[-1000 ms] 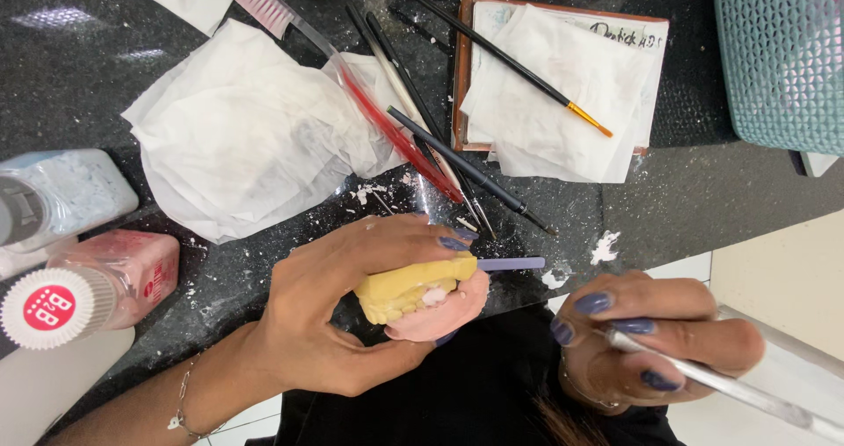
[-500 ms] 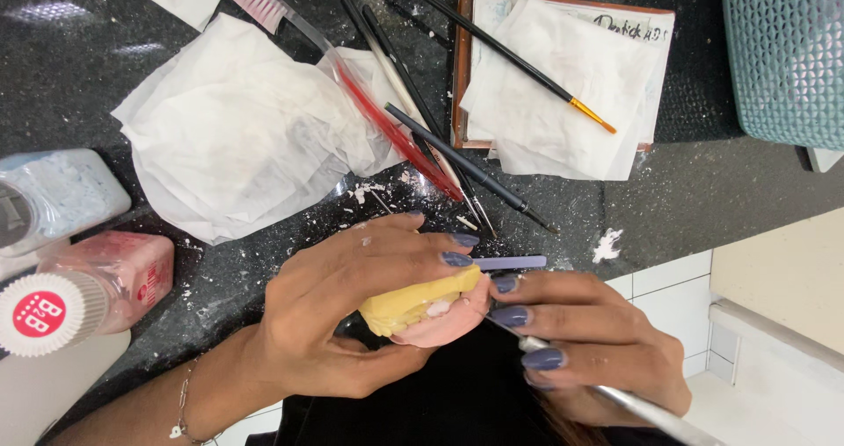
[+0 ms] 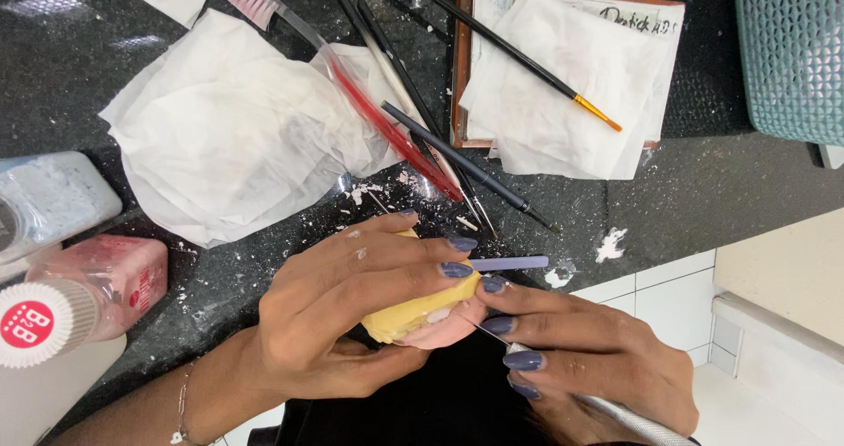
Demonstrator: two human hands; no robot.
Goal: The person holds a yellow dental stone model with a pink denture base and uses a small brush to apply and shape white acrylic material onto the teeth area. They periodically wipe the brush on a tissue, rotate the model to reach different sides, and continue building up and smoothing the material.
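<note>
holding: left hand point(image 3: 352, 310) is clamped around a yellow and pink dental cast point(image 3: 420, 316), fingers over its top, thumb beneath
tool grip: right hand point(image 3: 589, 358) is pinched shut on a thin metal instrument point(image 3: 479, 327), whose tip touches the pink edge of the cast
cast place: at the near edge of the black speckled counter point(image 3: 703, 191), between the two hands, over dark cloth
cast axis: long axis runs roughly left to right, tilted up toward the right; yellow part lies above, pink part below
instrument axis: slants from lower right to upper left, tip pointing at the cast
pink bottle: far left, lying on its side, clear pink body point(image 3: 110, 279), round white ribbed cap with a red round label facing the camera
pale container: just above the pink bottle at the left edge, a whitish plastic box point(image 3: 53, 200)
tissue: large crumpled white tissue point(image 3: 229, 138) above the left hand
brushes: several dark-handled brushes point(image 3: 457, 160) lie diagonally, right of the tissue
tray: brown-rimmed tray point(image 3: 459, 68) with white paper and handwriting at its top corner, one brush across it
basket: teal woven basket point(image 3: 791, 50), top right
</note>
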